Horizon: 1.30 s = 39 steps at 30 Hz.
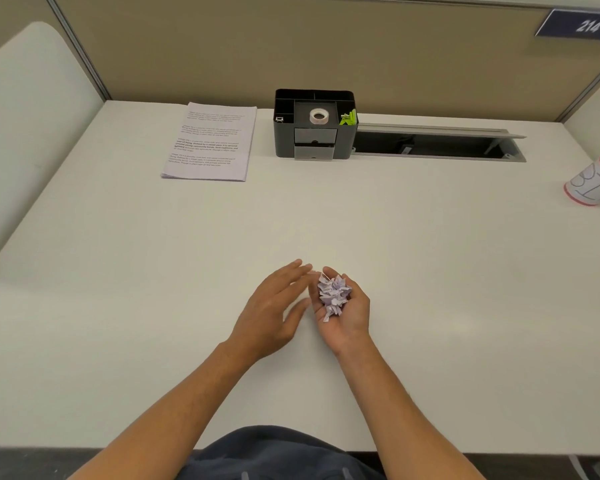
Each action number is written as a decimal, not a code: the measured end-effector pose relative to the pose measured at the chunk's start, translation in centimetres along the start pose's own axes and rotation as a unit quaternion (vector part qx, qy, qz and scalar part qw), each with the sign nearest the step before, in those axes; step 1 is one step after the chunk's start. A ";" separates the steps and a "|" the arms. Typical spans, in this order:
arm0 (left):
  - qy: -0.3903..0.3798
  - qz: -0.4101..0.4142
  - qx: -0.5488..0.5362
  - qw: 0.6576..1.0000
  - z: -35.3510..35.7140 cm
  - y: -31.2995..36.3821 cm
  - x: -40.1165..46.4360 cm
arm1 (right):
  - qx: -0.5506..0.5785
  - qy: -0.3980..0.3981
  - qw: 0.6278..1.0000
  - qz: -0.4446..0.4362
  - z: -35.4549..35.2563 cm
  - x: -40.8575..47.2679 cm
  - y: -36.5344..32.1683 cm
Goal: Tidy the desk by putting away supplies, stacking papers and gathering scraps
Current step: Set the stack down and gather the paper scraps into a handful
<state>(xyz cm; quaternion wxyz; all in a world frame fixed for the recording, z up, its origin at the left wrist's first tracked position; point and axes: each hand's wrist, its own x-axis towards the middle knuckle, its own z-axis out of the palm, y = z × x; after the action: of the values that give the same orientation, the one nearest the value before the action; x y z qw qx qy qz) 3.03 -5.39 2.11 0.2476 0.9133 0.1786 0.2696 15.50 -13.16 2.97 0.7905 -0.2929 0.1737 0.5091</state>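
Observation:
A heap of torn paper scraps [332,295] lies in the cupped palm of my right hand [347,315], palm up above the white desk [153,306]. My left hand [272,311] hovers just left of it, fingers straight and blurred, holding nothing. A neat stack of printed papers [210,142] lies at the back left. The black desk organizer [314,124] stands at the back centre with a tape roll [319,116] on top, a green stapler [349,118] at its right and a small clip [279,119] at its left.
An open cable tray slot [437,147] runs along the back right of the desk. A pink-and-white cylindrical container [593,180] stands at the far right edge. Beige partition walls enclose the back and sides.

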 end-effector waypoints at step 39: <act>-0.299 -0.020 0.086 0.950 -1.0 -6.2 2.6 | 0.018 0.019 0.999 -0.041 -1.7 0.1 -1.9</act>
<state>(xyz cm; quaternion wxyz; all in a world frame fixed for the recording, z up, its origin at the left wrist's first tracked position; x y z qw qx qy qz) 3.34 1.18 0.51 0.2153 0.9661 0.1373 -0.0375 17.33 -14.71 2.17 0.8124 -0.2951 0.1853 0.4675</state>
